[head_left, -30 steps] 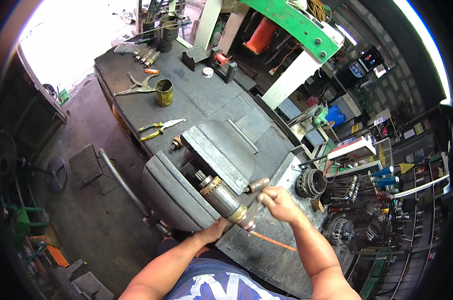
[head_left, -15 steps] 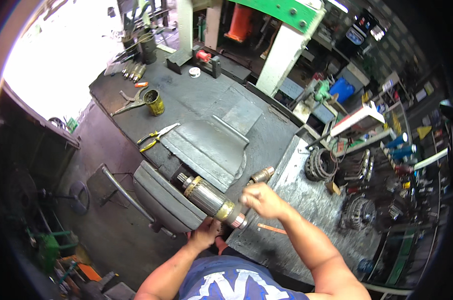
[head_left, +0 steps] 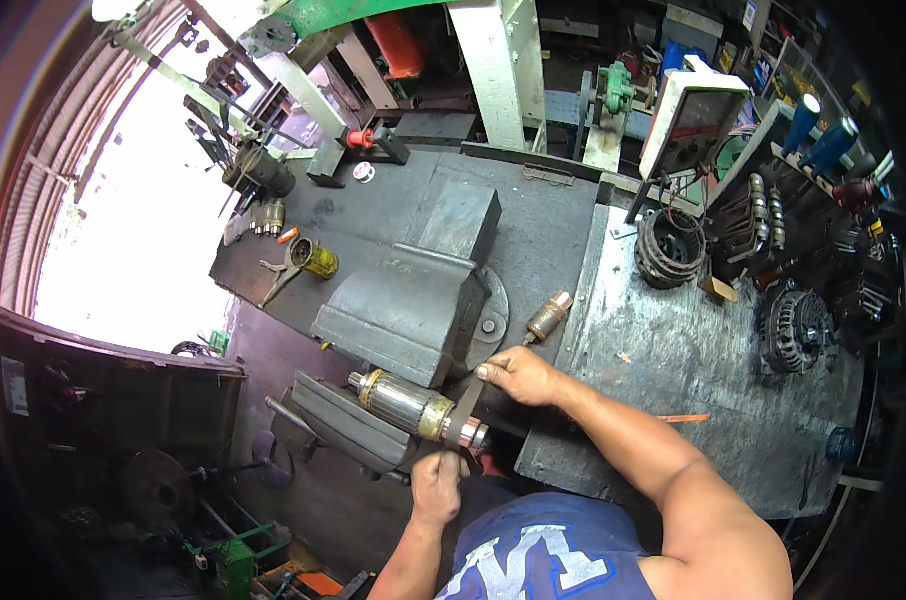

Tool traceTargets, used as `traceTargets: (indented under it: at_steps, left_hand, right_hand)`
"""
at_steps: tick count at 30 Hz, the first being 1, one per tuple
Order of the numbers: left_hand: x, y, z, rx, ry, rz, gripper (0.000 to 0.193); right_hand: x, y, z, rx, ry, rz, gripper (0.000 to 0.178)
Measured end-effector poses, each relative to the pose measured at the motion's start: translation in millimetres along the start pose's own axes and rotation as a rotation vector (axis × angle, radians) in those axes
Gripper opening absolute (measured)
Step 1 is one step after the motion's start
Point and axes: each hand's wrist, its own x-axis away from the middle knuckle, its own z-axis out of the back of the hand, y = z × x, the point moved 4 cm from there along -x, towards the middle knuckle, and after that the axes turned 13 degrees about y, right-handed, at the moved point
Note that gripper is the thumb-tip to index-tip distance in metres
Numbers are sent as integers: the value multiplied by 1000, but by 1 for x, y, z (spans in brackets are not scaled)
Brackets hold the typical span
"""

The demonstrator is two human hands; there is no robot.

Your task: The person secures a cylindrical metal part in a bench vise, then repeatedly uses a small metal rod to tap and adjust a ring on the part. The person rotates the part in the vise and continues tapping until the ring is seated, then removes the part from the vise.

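Observation:
A motor armature [head_left: 405,402] with a copper end lies between the jaws of a large bench vise [head_left: 398,310]. A dark, narrow abrasive-looking strip [head_left: 467,404] passes over the armature's copper end. My right hand [head_left: 521,376] pinches the strip's upper end, beyond the armature. On the near side my left hand [head_left: 439,487] is closed just below the copper end, at the strip's lower end. That grip is partly hidden. A smaller armature [head_left: 548,318] rests on the bench, just past my right hand.
A yellow can [head_left: 316,260] stands far left beside locking pliers [head_left: 278,283]. On the metal-topped bench [head_left: 613,350] at right sit a round stator [head_left: 670,250], an alternator housing [head_left: 796,327] and an orange strip [head_left: 685,418]. A white-framed box [head_left: 695,120] stands behind.
The view has turned, showing more of the right bench. My right hand is a little farther from the copper end, and my left hand has come round lower beneath it.

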Motion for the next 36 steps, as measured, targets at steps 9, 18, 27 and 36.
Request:
traceTargets:
  at_steps: [9, 18, 27, 36]
  left_hand:
    - [0, 8, -1, 2, -88, -144, 51]
    - [0, -12, -10, -168, -202, 58, 30]
    - [-7, -23, -10, 71, -84, -33, 42]
    - [-21, -52, -14, -131, -65, -213, 34]
  right_hand:
    - [3, -3, 23, 72, 53, -51, 39]
    - [10, -21, 25, 227, -42, -45, 32]
    - [4, -42, 19, 283, -133, 128, 37]
    - [5, -62, 2, 328, -242, 476, 39]
